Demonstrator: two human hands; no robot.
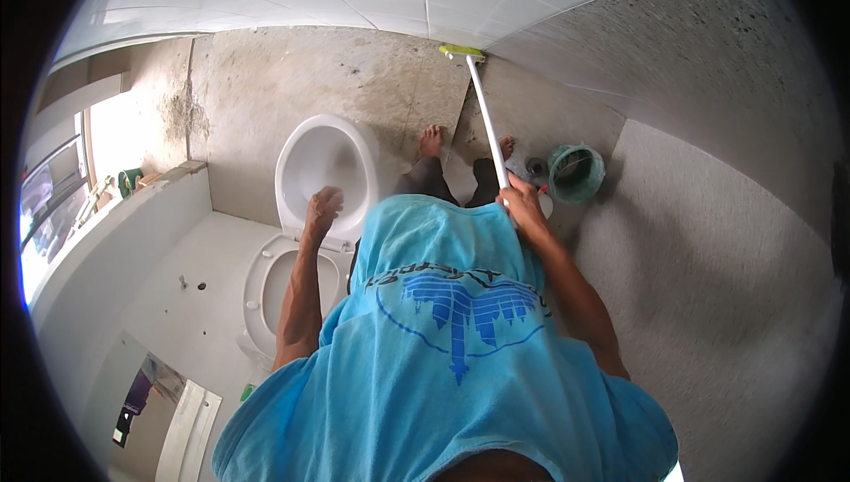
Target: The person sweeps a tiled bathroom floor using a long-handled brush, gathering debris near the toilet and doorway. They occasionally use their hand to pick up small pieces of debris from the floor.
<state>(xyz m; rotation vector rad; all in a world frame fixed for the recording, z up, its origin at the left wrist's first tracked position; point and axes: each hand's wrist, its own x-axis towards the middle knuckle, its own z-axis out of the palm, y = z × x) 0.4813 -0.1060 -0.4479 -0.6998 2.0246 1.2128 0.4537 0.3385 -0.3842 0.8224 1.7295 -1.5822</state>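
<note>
My right hand [524, 205] is wrapped round the white pole [486, 115] of a long-handled scrub brush. The yellow-green brush head [462, 52] lies on the floor at the foot of the far tiled wall, close to the corner. The pole runs from there back to my waist, past my bare feet. My left hand [324, 206] hangs in the air near the right rim of a white toilet bowl [292, 172]. Its fingers are loosely curled in, and I see nothing in them. The toilet's seat and lid [254, 292] are raised behind the bowl.
A translucent green bucket [575, 174] stands on the floor to my right, with small bottles beside it. A low white wall [115, 243] borders the left side, with small items on its ledge. Stained concrete floor [266, 66] stretches ahead; a grey wall [708, 66] rises at right.
</note>
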